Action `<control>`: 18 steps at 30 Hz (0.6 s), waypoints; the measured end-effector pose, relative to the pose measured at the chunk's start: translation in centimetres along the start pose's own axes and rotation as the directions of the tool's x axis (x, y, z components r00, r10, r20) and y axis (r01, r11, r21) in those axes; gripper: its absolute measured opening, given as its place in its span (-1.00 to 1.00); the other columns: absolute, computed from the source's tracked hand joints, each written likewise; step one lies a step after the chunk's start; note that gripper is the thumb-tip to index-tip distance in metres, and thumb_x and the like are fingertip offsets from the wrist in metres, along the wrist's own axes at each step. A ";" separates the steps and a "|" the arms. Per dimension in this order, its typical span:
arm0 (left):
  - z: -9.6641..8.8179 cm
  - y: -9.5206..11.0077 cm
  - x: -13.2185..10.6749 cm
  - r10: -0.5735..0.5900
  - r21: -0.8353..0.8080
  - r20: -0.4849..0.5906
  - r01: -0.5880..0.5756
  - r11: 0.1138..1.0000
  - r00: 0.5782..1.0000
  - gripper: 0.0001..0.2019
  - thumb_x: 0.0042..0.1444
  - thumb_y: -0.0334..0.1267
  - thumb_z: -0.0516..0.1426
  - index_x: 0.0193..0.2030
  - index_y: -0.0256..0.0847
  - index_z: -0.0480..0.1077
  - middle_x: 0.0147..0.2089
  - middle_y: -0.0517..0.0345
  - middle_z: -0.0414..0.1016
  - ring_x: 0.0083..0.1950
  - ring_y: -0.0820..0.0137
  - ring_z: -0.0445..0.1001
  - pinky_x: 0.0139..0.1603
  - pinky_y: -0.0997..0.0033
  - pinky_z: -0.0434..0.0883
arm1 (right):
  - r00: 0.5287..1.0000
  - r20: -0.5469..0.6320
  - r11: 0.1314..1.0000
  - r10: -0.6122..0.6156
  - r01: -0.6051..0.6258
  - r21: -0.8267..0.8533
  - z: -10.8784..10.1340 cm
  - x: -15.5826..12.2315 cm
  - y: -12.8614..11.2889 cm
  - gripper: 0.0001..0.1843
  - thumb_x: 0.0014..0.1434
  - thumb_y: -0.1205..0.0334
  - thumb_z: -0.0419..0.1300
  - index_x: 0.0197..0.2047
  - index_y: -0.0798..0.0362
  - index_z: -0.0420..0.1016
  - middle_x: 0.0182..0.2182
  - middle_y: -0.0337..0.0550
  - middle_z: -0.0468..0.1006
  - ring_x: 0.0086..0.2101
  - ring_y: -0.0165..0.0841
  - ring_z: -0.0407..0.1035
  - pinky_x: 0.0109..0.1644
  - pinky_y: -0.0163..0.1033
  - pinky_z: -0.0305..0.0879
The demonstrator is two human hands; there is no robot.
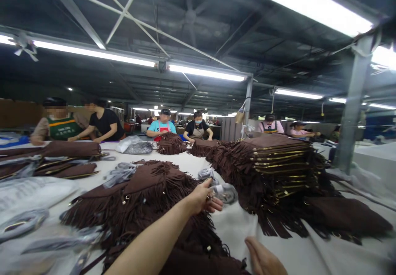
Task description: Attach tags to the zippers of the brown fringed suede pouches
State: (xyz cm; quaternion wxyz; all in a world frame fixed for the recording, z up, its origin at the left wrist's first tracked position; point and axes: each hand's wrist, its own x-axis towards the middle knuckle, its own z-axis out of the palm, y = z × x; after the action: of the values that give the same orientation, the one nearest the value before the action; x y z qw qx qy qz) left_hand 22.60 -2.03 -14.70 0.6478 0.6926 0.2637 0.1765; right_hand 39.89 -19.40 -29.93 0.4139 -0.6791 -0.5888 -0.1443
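My left hand (202, 197) reaches forward over brown fringed bags (157, 180). A coiled strap in clear plastic (228, 193) sits between its thumb and fingers. Just behind that coil lies another plastic-wrapped coil (206, 174) on the white table (238, 225). At the bottom edge, my right hand (265, 259) shows only in part, its fingers stretched out and nothing visible in them. To the right of both hands rises a tall stack of brown fringed bags (278, 159) with gold zips along their edges.
More wrapped coils (24, 223) and plastic bags (34, 192) lie at the left, with brown bags (71, 149) behind them. One brown bag (346, 215) lies at the right. Several people work across the table, among them a person in a red apron (162, 128). A metal post (355, 106) stands at the right.
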 end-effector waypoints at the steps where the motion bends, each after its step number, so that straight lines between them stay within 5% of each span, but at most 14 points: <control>1: -0.4 0.7 -1.7 -0.037 -0.101 0.000 0.037 0.994 0.999 -0.46 0.18 -0.25 -0.03 0.32 -0.27 0.05 -0.33 0.00 0.56 -0.39 0.30 0.58 -0.49 0.46 0.39 | 0.999 -0.031 0.999 0.023 -0.022 0.030 -0.3 0.0 -0.2 -0.49 0.32 -0.15 -0.12 -0.35 -0.07 0.53 -0.44 -0.11 0.65 -0.43 -0.24 0.56 -0.36 -0.32 0.46; 4: -1.6 2.0 -7.7 -0.097 -0.370 -0.050 0.072 0.926 0.994 -0.62 0.10 -0.26 0.00 0.05 -0.32 0.32 -0.17 -0.09 0.58 -0.40 0.40 0.57 -0.51 0.54 0.38 | 0.983 -0.130 0.986 0.132 -0.117 0.115 -1.6 0.2 -2.2 -0.36 0.19 -0.37 -0.05 -0.30 -0.02 0.59 -0.30 -0.01 0.68 -0.29 -0.14 0.58 -0.21 -0.23 0.52; 6: -1.9 2.1 -11.5 -0.117 -0.402 -0.112 0.062 0.913 0.987 -0.71 0.06 -0.29 0.00 -0.10 -0.36 0.37 -0.15 -0.13 0.57 -0.41 0.43 0.57 -0.52 0.56 0.36 | 0.973 -0.145 0.968 0.178 -0.147 0.204 -2.9 0.5 -5.5 -0.38 0.15 -0.37 0.02 -0.27 0.00 0.60 -0.24 0.02 0.66 -0.22 -0.12 0.56 -0.12 -0.18 0.50; 11: -0.6 1.8 -18.9 -0.122 -0.348 -0.217 0.040 0.936 0.968 -0.74 -0.03 -0.28 0.01 -0.24 -0.35 0.41 -0.25 -0.10 0.58 -0.45 0.38 0.54 -0.56 0.52 0.30 | 0.994 0.104 0.868 -0.038 -0.018 0.496 -7.4 1.9 -20.1 -0.61 0.26 -0.10 0.10 -0.34 -0.01 0.59 0.20 0.02 0.37 0.07 -0.09 0.37 0.07 -0.11 0.38; 14: 0.8 2.2 -22.2 0.009 -0.226 -0.225 -0.061 0.972 0.974 -0.78 -0.09 -0.22 0.06 -0.37 -0.32 0.42 -0.46 0.06 0.51 -0.54 0.40 0.45 -0.56 0.51 0.26 | 0.964 0.203 0.828 -0.172 0.029 0.561 -9.8 3.1 -27.6 -0.69 0.27 0.03 0.12 -0.38 -0.03 0.59 0.14 -0.02 0.43 0.11 -0.12 0.32 0.16 -0.08 0.27; 18: 1.8 3.5 -25.6 0.204 -0.177 -0.201 -0.240 0.954 0.958 -0.72 -0.12 -0.06 0.08 -0.51 -0.28 0.37 -0.59 0.19 0.34 -0.57 0.44 0.34 -0.56 0.50 0.25 | 0.939 0.210 0.838 -0.273 0.125 0.531 -11.6 4.1 -32.0 -0.73 0.26 0.11 0.14 -0.35 -0.01 0.62 -0.06 -0.02 0.53 -0.02 -0.17 0.38 0.10 -0.10 0.28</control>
State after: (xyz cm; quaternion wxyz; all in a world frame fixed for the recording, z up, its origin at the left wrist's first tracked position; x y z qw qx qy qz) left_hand 3.69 -18.79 -8.89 0.6633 0.6305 0.2225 0.3362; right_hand 14.98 -26.25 -7.41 0.4743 -0.4931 -0.7259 0.0704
